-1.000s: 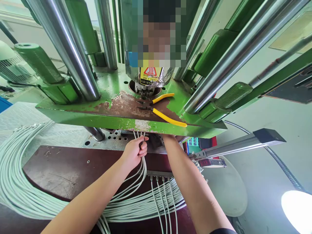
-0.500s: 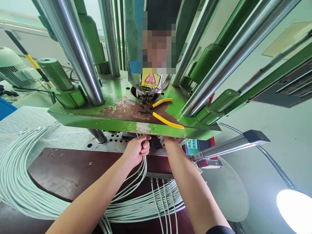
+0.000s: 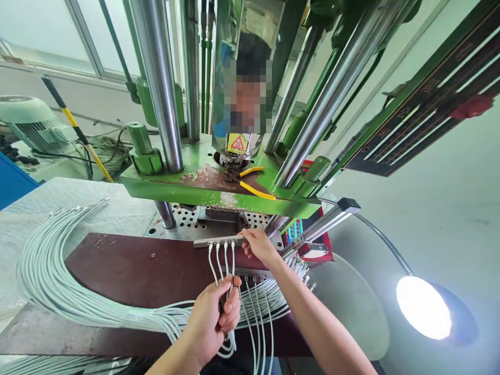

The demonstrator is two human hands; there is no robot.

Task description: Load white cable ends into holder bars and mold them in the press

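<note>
My left hand is closed around several white cables just below a metal mold bar. The cables run up from my fist into connectors along the bar's front edge. My right hand grips the bar's right end, holding it in front of the press opening. Below, a second metal bar with more white cables hanging from it rests on the brown table; part of it is hidden behind my left hand and the cables.
A green press plate stands ahead, with yellow-handled pliers on top. A large bundle of white cables curves across the brown table. At right are a metal arm and a lit lamp.
My hands have drawn back from under the press plate. The metal bar with its cables has come out into view, and my left hand has moved down and closer. The view has shifted.
</note>
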